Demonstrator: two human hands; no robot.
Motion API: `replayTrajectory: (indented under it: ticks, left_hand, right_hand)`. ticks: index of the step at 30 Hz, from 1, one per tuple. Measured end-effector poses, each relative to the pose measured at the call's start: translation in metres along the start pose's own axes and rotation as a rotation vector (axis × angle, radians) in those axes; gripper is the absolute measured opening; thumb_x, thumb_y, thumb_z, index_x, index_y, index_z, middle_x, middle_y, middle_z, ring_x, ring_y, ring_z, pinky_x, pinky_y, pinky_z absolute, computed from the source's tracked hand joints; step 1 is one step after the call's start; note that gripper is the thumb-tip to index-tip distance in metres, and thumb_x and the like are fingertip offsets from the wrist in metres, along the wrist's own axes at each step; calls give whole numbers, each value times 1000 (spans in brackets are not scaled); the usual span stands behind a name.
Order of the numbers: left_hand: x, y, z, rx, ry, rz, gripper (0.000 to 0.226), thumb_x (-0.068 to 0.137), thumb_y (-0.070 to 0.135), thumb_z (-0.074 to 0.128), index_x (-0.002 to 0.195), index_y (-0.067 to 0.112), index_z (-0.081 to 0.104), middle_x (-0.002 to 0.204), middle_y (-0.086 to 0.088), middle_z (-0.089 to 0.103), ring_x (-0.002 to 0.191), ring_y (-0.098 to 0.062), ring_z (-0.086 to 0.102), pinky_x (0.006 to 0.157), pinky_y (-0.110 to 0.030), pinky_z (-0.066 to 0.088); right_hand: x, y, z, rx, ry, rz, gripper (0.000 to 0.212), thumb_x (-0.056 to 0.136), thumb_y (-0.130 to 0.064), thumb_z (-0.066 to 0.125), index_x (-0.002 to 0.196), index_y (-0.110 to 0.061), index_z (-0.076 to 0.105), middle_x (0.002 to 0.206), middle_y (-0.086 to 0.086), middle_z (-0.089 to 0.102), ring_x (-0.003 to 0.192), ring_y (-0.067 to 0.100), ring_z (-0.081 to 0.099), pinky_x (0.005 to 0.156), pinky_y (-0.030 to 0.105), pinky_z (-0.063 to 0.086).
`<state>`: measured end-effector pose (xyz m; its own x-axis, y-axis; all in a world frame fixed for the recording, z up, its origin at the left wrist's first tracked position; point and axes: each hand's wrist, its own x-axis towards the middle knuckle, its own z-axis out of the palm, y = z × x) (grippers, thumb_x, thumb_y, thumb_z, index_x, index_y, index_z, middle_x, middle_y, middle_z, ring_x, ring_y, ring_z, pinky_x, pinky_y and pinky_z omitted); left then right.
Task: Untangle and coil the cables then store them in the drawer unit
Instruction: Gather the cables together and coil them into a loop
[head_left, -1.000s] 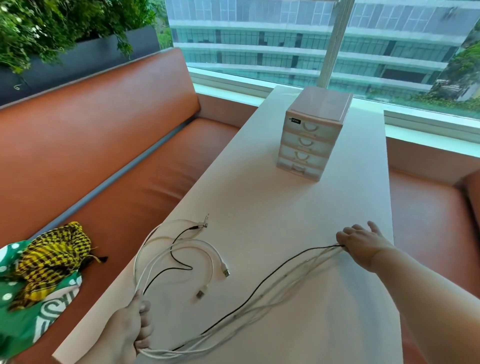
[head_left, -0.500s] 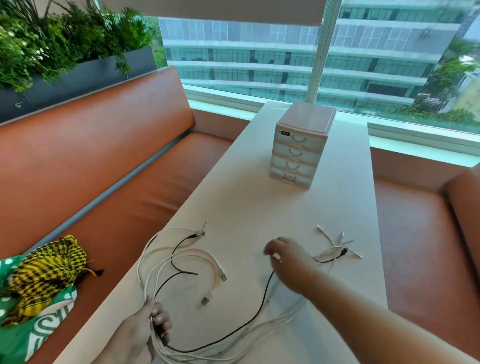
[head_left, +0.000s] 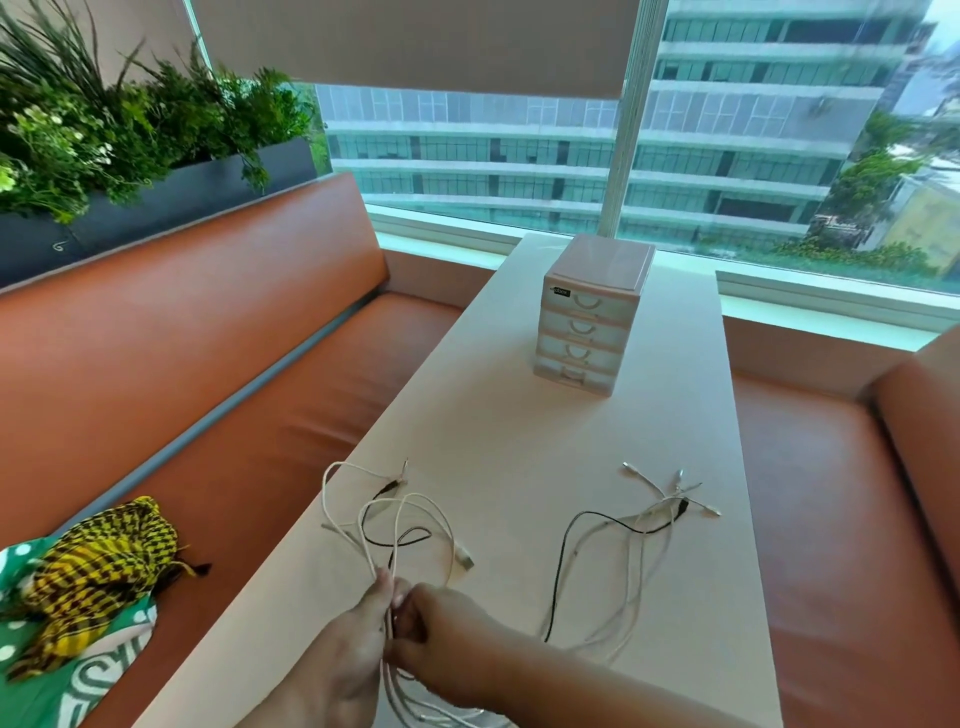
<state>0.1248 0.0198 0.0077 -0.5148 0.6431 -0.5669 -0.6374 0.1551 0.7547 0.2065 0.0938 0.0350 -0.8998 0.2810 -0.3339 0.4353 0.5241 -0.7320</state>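
Crossing from mid-tabletop, the right hand (head_left: 441, 634) has joined the left hand (head_left: 348, 660) at the near edge. Both grips are closed on the cables (head_left: 390, 556), thumb and fingers pinching the same bundle. From there white and black loops reach away along the left side of the tabletop (head_left: 519, 431). The long run sweeps right and away, its plug ends (head_left: 675, 491) fanned out toward the far right. The drawer unit (head_left: 592, 322) stands upright farther back, its four drawer fronts facing the person. A small black label (head_left: 561, 292) on the top drawer is too small to read.
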Motion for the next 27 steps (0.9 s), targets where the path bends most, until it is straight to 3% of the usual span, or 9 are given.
replayTrajectory:
  ticks: [2,5,9,12,15,17,20,22,27]
  left_hand:
    - [-2,4,8,39,-19,37,44,102,31,24,64,10,31,66,-8,29,59,-18,28,55,-26,23]
    - [-3,8,4,199,-109,-8,45,101,42,24,68,15,39,58,-6,39,48,-15,31,47,-27,23]
    - [0,27,-2,-34,-124,-135,39,100,39,34,71,15,46,62,-5,53,50,-19,43,49,-28,34]
    - [15,52,-1,-268,-29,-160,38,102,33,34,70,13,44,46,3,35,34,-11,36,43,-22,41]
    - [28,77,-2,-99,-20,-138,40,103,35,29,69,17,42,43,8,25,28,-7,23,35,-15,33]
    - [32,87,0,-11,-24,-121,41,103,35,26,69,18,41,42,9,24,27,-6,21,36,-12,28]
    - [36,99,4,55,-15,-97,41,104,33,24,68,19,39,40,9,24,27,-5,19,36,-13,23]
    - [38,107,5,33,-11,-73,41,104,32,25,67,18,38,39,9,24,26,-5,19,35,-13,22]
    - [36,118,0,40,25,4,40,104,33,26,69,19,38,38,9,22,26,-4,18,32,-12,18]
  right_hand:
    - [1,1,3,62,29,28,8,94,-25,52,93,-17,51,79,6,53,82,18,49,73,31,41]
    - [-3,4,6,64,28,48,29,100,-21,41,123,-4,47,107,23,62,96,33,60,82,36,45]
    - [-10,12,11,48,11,30,31,102,-17,34,124,1,48,114,29,58,95,39,59,84,43,48]
    - [-10,19,19,29,16,73,33,103,-31,33,105,-5,53,103,23,60,93,33,58,82,39,44]
    - [-13,25,21,37,9,69,37,101,-41,36,70,-22,44,72,-1,48,84,17,47,72,27,33]
    - [-15,27,19,29,-5,83,43,100,-46,36,63,-25,35,67,-6,40,84,15,43,72,27,30]
    - [-14,29,15,-24,-39,81,42,100,-47,35,67,-21,41,78,4,47,89,25,49,74,29,31]
    - [-14,33,14,-71,-75,80,40,99,-48,36,86,-16,57,99,16,58,104,32,55,78,29,31]
    - [-13,52,15,-170,-159,136,44,98,-51,37,108,-13,57,120,18,57,116,33,53,94,38,39]
